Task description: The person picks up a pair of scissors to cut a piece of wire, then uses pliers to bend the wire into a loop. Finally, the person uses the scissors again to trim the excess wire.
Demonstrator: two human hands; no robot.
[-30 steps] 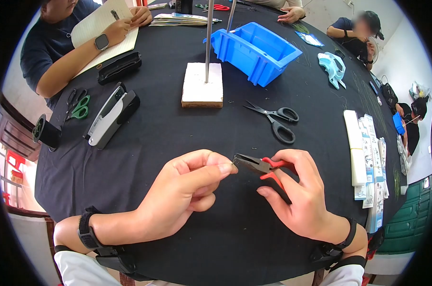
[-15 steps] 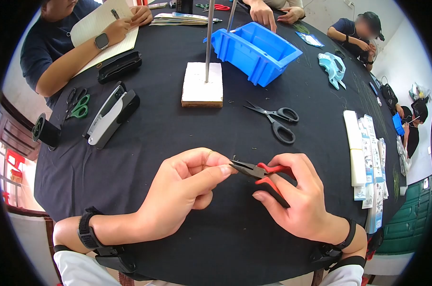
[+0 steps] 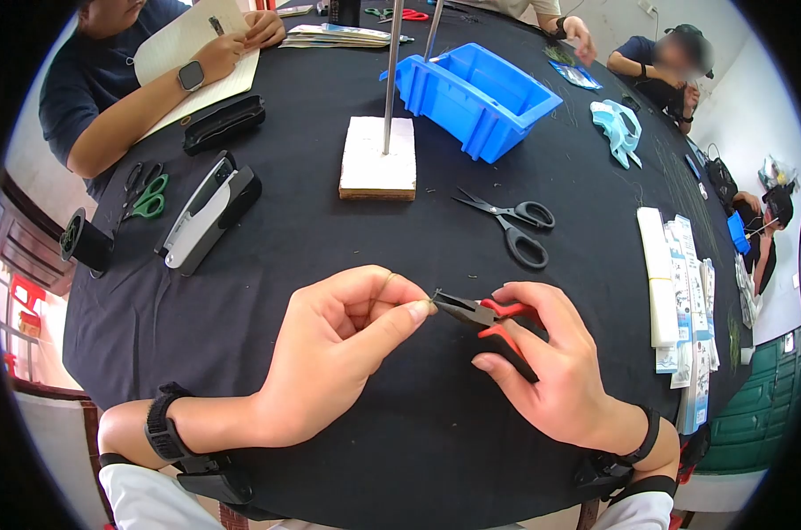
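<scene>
My left hand (image 3: 347, 353) is closed, thumb and index finger pinching a thin thread or wire (image 3: 390, 281) that loops over the fingers. My right hand (image 3: 550, 362) is wrapped round the red handles of small pliers (image 3: 473, 311). The pliers' dark jaws are slightly parted, with their tips right at my left fingertips and a tiny end of the strand by them. Whether the jaws touch the strand is too small to tell. Black scissors (image 3: 517, 227) lie open on the black cloth beyond my hands.
Farther back stand a white block (image 3: 378, 163) with a metal rod and a blue bin (image 3: 480, 102). A stapler (image 3: 208, 212), a spool (image 3: 87, 240) and green scissors (image 3: 149, 199) lie left. Packets (image 3: 694, 309) and a blue mask (image 3: 617, 132) lie right. Other people sit around.
The pliers' jaws have opened a little and tilted at my left fingertips. A person's hand behind the blue bin has moved right and up, away from the bin.
</scene>
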